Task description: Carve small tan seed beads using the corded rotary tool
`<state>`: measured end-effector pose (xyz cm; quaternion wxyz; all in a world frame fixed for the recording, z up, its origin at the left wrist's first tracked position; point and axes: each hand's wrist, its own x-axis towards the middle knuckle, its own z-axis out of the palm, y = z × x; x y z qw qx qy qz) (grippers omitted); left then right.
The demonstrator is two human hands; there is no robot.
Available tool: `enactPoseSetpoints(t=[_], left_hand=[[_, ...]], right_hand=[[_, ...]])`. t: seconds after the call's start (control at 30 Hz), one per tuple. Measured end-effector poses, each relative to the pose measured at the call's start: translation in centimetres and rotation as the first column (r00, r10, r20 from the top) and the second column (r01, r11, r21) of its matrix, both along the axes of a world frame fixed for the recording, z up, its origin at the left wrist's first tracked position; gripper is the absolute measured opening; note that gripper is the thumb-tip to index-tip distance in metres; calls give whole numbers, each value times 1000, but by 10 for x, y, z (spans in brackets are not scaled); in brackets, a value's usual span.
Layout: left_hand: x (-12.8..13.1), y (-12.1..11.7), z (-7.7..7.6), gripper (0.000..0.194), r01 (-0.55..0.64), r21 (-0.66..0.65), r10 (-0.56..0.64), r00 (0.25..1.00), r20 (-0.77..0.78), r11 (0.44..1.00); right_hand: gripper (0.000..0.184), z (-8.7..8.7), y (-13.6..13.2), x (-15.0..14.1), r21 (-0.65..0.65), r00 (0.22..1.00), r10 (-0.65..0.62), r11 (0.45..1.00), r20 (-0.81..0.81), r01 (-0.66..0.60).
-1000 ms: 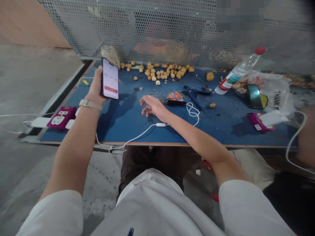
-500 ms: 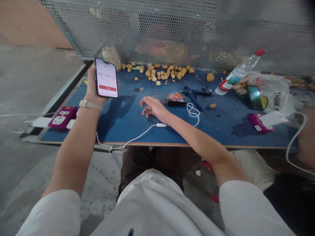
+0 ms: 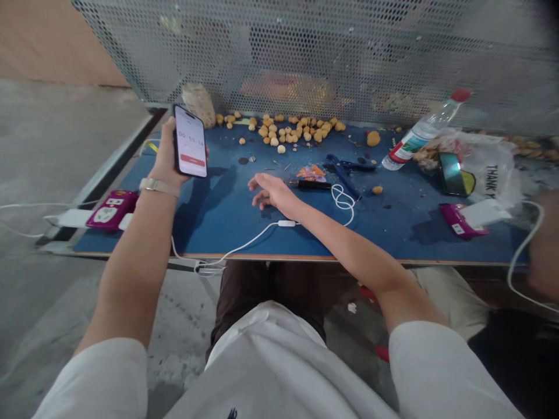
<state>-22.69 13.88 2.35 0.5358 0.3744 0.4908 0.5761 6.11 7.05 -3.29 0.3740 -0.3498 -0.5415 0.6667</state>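
Observation:
My left hand (image 3: pixel 165 152) is wrapped round a smartphone (image 3: pixel 191 142), held up above the left part of the blue tabletop (image 3: pixel 218 230). Its lit screen faces me and shows a timer with a red button. My right hand (image 3: pixel 273 192) hovers or rests over the middle of the table, fingers loosely spread and holding nothing. Just beyond its wrist lies a black pen-shaped tool (image 3: pixel 312 184) with a white cord (image 3: pixel 343 201) and an inline switch (image 3: pixel 287 223). An orange and purple crumpled piece (image 3: pixel 311 172) sits behind that tool.
Several small tan round pieces (image 3: pixel 301 129) lie along the perforated metal panel (image 3: pixel 297 52). Blue-handled pliers (image 3: pixel 345 174), a tilted water bottle (image 3: pixel 410 142), a plastic bag (image 3: pixel 498 163) and a purple power strip (image 3: pixel 463 221) are rightward. Another purple strip (image 3: pixel 112 209) stands left. A person sits at right.
The phone in my left hand has turned slightly and dropped a little, and its timer reads about a second later. My right hand has hardly moved.

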Motion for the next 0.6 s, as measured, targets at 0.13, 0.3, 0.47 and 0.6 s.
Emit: enactPoseSetpoints(t=[0.13, 0.3, 0.47, 0.6], left_hand=[[1, -2, 1, 67, -4, -12, 4, 1000, -15, 1000], [2, -5, 1, 61, -56, 5, 56, 996, -66, 998], [4, -15, 14, 71, -58, -59, 51, 992, -114, 997], [6, -27, 32, 96, 57, -91, -69, 989, -131, 994]], right_hand=[[69, 2, -1, 0, -9, 1000, -6, 1000, 7, 6], [68, 2, 0, -1, -4, 1000, 9, 1000, -17, -9], [68, 3, 0, 0, -5, 1000, -5, 1000, -6, 5], [71, 6, 1, 4, 14, 1000, -1, 1000, -16, 2]])
